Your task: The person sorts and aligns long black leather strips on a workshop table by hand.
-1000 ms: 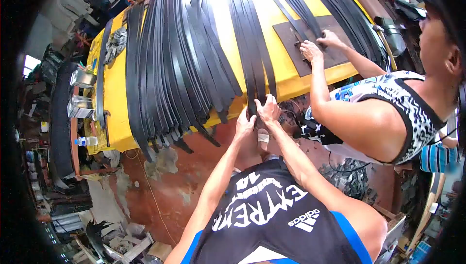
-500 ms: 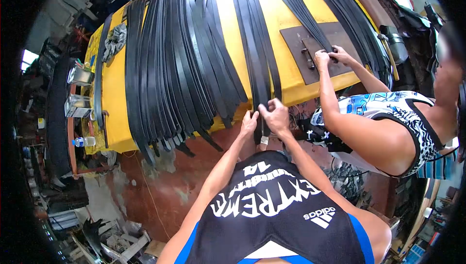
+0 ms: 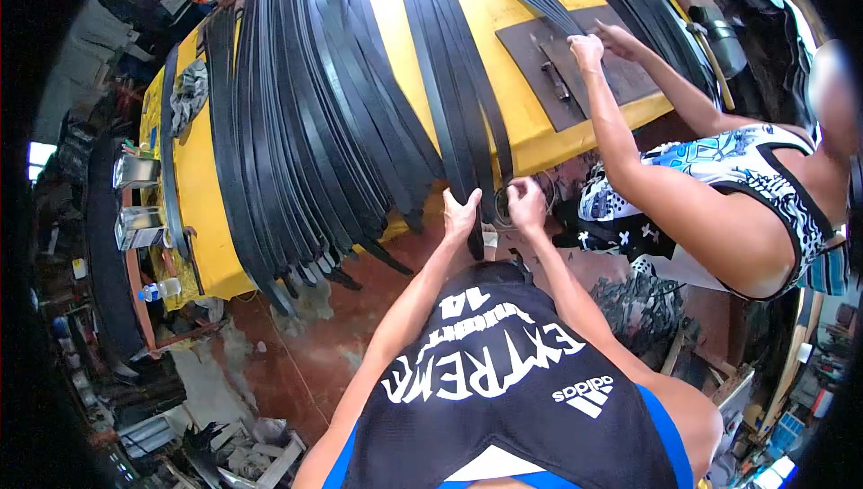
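Nearest to me, at the near edge of the yellow table (image 3: pixel 200 192), the person stood with both arms stretched forward and a little down, elbows almost straight. The left hand (image 3: pixel 461 210) was rather wide, its fingers pointing up and lying against the hanging strap ends (image 3: pixel 478 185). The right hand (image 3: pixel 526 203) was curled narrow just beside them; if it pinched a strap, I cannot tell. These black straps lay across the table with their tips over the near edge, I think so that the ends hang free and are easy to take. To the left on the table, a big layer of straps (image 3: pixel 306 111) was spread in the same manner. Further along the table's right side, a co-worker's hand (image 3: pixel 586 47) pressed on a brown plate (image 3: pixel 620 75), arm extended
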{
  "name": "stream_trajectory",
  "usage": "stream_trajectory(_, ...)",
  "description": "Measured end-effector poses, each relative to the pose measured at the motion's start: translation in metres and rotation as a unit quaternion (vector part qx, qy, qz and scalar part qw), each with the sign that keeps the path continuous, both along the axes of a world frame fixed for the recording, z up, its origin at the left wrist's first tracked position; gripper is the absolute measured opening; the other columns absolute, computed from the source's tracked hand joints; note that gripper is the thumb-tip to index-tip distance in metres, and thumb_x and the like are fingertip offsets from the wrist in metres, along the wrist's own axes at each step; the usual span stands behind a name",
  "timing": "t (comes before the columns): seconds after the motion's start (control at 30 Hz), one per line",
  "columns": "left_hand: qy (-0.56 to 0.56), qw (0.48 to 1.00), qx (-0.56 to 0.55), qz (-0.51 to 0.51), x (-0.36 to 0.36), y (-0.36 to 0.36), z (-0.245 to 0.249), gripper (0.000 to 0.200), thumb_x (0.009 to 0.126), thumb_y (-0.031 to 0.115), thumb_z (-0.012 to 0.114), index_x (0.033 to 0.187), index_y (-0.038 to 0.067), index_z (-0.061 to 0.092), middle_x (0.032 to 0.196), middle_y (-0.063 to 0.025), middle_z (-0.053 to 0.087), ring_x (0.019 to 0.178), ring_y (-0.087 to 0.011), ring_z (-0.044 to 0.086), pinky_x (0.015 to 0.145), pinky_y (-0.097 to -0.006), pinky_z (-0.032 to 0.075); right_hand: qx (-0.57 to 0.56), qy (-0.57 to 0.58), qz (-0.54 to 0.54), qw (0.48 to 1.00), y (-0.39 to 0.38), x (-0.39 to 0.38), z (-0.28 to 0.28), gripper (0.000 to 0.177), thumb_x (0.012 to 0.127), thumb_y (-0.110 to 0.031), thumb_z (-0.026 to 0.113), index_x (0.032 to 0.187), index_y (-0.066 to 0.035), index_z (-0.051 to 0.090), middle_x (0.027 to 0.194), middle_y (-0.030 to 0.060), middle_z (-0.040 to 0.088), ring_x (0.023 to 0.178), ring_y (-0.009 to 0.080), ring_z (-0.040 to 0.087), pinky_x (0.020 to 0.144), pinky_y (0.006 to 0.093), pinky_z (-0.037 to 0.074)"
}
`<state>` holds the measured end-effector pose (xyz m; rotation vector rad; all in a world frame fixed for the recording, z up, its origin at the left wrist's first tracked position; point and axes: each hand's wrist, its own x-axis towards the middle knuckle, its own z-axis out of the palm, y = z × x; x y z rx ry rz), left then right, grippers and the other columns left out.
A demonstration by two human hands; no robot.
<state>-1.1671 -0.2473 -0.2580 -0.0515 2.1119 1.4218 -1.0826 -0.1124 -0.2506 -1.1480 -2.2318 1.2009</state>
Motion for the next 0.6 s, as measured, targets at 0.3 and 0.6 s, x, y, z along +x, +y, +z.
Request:
stream_trajectory(0.3, 0.057, 0.991, -0.117, 0.008, 0.004, 0.011, 0.0, 0.052, 0.081, 0.031, 0.076, 0.114, 0.001, 0.049, 0.098, -0.0199, 0.066, 0.093, -0.034, 0.066, 0.084, -0.0446, 0.05, -0.216, -0.03, 0.139, 0.966, 0.059, 0.006, -0.038, 0.044, 0.088, -0.021, 0.071, 0.121, 0.004, 0.057, 0.107, 0.0143, 0.069, 0.094, 0.0221, 0.065, 0.086, 0.0331, 0.051)
stream_trajectory(0.6, 0.126, 0.989, 0.002, 0.08, -0.001, 0.007, 0.06, 0.041, 0.083, 0.025, 0.076, 0.107, -0.003, 0.057, 0.093, -0.0129, 0.066, 0.084, -0.0253, 0.061, 0.081, -0.0391, 0.049, -0.367, 0.189, 0.142, 0.9, 0.034, 0.005, 0.047, 0.034, 0.09, -0.011, 0.071, 0.119, 0.006, 0.065, 0.102, 0.0041, 0.071, 0.09, 0.0082, 0.064, 0.082, 0.0233, 0.052)
